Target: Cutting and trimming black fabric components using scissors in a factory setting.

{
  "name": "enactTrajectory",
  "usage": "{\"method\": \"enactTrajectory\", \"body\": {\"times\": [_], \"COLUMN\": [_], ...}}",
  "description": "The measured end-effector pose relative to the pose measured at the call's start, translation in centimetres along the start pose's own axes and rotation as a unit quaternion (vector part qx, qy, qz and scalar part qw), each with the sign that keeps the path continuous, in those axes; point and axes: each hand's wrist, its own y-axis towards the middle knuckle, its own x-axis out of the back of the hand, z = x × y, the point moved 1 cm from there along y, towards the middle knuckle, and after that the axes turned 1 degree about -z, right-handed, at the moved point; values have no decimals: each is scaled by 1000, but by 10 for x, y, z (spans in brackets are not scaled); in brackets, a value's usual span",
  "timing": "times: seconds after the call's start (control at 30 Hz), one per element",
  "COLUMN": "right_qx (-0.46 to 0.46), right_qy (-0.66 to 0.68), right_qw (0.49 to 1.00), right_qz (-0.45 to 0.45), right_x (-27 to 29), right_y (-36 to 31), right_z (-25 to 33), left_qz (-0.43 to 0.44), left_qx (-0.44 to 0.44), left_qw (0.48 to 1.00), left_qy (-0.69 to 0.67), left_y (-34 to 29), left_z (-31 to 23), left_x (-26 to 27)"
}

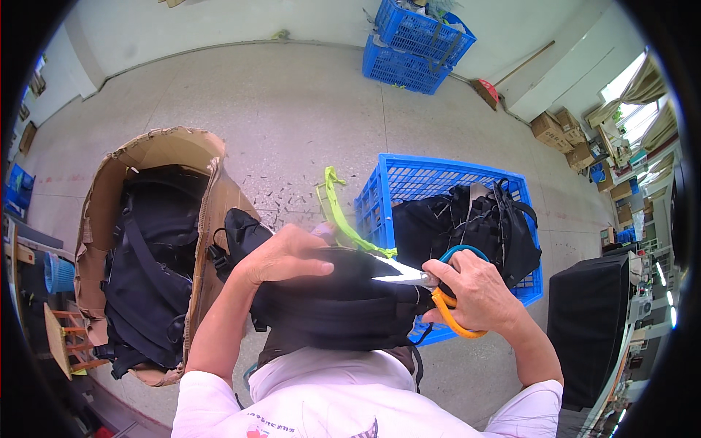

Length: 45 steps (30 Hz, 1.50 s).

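A black backpack [332, 303] lies across my lap. Along its far edge is my left hand [292, 255], its thumb on top and its fingers curled over the fabric, partly hidden. A lime-green strip [337, 212] runs past those fingertips, one end sticking up beyond the backpack and the other by the blades. In my right hand [478, 292] are scissors [407, 276] with one orange and one teal handle loop. Their blades stand apart and point left, over the backpack's far right part, close to the strip's lower end.
At left stands a torn cardboard box [91, 241] holding black backpacks. A blue plastic crate [453, 164] with more black bags is at right. Dark scraps [281, 193] litter the floor between them. Stacked blue crates [405, 66] and a red dustpan [485, 93] are farther off; a wooden stool [62, 339] is at left.
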Motion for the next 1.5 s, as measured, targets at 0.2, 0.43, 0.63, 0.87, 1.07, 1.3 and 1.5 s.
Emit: {"method": "enactTrajectory", "body": {"times": [0.2,0.43,0.63,0.87,1.07,1.3,1.5], "right_qx": [27,30,34,55,57,72,75], "right_qy": [5,32,18,-1,0,-17,4], "right_qw": [999,998,998,997,998,995,997], "right_qz": [-23,-34,-48,-51,-32,-69,-20], "right_x": [-9,-22,-20,-12,-21,-5,-17], "right_y": [3,3,2,16,9,22,19], "right_z": [-2,-5,-7,-2,-11,2,-10], "left_qz": [5,-3,-6,-1,-11,6,-1], "left_qx": [0,3,-1,-47,-71,-35,-28], "left_qw": [1000,999,999,998,997,999,1000], "left_qy": [14,37,39,31,21,21,6], "left_y": [-2,-5,-4,-8,-11,-13,-19], "left_z": [-6,-6,-8,-11,-11,-16,-16], "left_x": [4,4,1,-4,-2,-3,-2]}}
